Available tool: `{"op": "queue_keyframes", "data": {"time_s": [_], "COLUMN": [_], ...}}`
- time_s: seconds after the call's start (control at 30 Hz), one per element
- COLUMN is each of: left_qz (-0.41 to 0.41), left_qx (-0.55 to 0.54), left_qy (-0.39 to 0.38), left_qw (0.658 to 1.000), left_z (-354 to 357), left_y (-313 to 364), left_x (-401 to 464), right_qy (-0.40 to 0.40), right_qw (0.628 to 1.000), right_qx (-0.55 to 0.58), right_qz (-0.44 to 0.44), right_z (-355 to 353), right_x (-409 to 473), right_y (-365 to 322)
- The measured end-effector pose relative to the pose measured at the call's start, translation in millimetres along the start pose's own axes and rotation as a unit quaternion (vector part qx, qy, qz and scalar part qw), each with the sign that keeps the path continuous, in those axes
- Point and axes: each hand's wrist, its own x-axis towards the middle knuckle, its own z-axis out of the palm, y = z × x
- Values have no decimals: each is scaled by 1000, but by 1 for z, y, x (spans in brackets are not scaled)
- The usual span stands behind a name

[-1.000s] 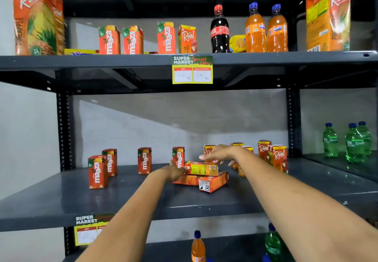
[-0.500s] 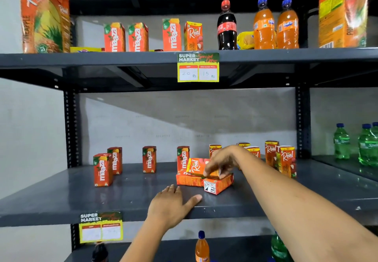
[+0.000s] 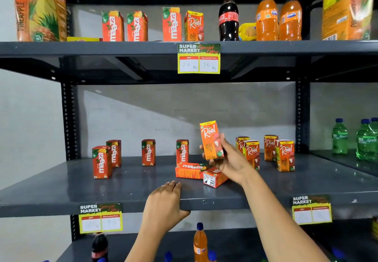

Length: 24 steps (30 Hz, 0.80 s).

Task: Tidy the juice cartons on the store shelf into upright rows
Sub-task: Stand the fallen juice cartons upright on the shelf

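Your right hand (image 3: 231, 163) grips a Real carton (image 3: 210, 140), fingers and thumb curled round its lower half, holding it nearly upright in the air above the middle shelf (image 3: 61, 186). Just below it, two fallen Maaza cartons (image 3: 190, 169) lie on their sides, touching. Your left hand (image 3: 163, 206) rests flat on the shelf's front edge, fingers straight. Standing Maaza cartons (image 3: 148, 152) line the left, standing Real cartons (image 3: 285, 155) the right.

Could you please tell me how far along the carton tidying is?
Done: four Maaza cartons and four Real cartons stand upright. In hand: the right hand holds one Real carton above the shelf; the left hand rests on its front edge. Left: two Maaza cartons lie flat.
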Motion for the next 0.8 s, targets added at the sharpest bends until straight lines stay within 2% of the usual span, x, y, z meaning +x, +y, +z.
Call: {"op": "queue_keyframes", "data": {"time_s": [0.13, 0.3, 0.5, 0.57, 0.63, 0.7, 0.8], "left_qz": [-6, -5, -4, -2, -1, 0, -2], "left_qx": [8, 8, 2, 1, -5, -12, -14], "left_qy": [0, 9, 22, 21, 24, 27, 28], "left_qw": [1000, 1000, 1000, 1000, 1000, 1000, 1000], "left_z": [1, 3, 5, 5, 6, 5, 4], "left_y": [0, -1, -2, -2, -2, -2, -1], "left_x": [1, 1, 1, 1, 0, 0, -1], "right_qy": [-13, -5, 61, 91, 139, 184, 208], "right_qw": [998, 997, 994, 993, 983, 953, 890], "right_qx": [62, 57, 72, 33, -68, -211, -388], "right_qz": [-24, -44, -54, -72, -98, -115, -120], "right_z": [-8, -9, -14, -19, -23, -26, -36], "right_x": [-11, -18, -16, -11, -1, 10, 29], "right_y": [17, 24, 19, 9, -2, -14, -19]}}
